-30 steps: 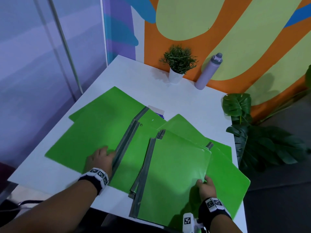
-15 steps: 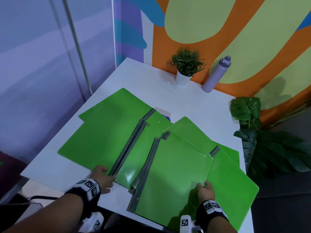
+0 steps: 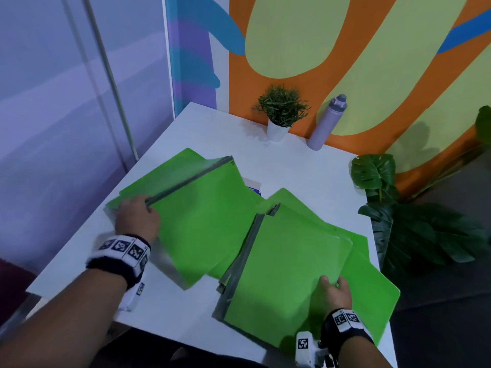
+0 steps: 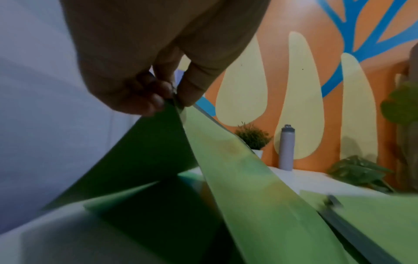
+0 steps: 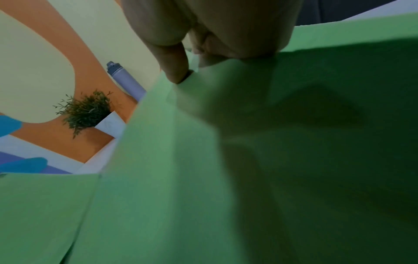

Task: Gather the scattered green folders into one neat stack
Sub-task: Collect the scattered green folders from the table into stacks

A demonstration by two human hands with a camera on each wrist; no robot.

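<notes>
Nearest, the right hand (image 3: 335, 292) pinches the near edge of the top green folder (image 3: 287, 272) of a loose pile on the white table (image 3: 300, 168). Left of that pile, the left hand (image 3: 138, 219) grips the grey-spined edge of a lifted folder (image 3: 202, 224). Beyond stand a potted plant (image 3: 281, 112) and a lilac bottle (image 3: 326, 123).

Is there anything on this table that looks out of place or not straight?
Yes. The green folders lie fanned at different angles, one overhanging the table edge, and a white-and-blue item peeks out beneath them.
</notes>
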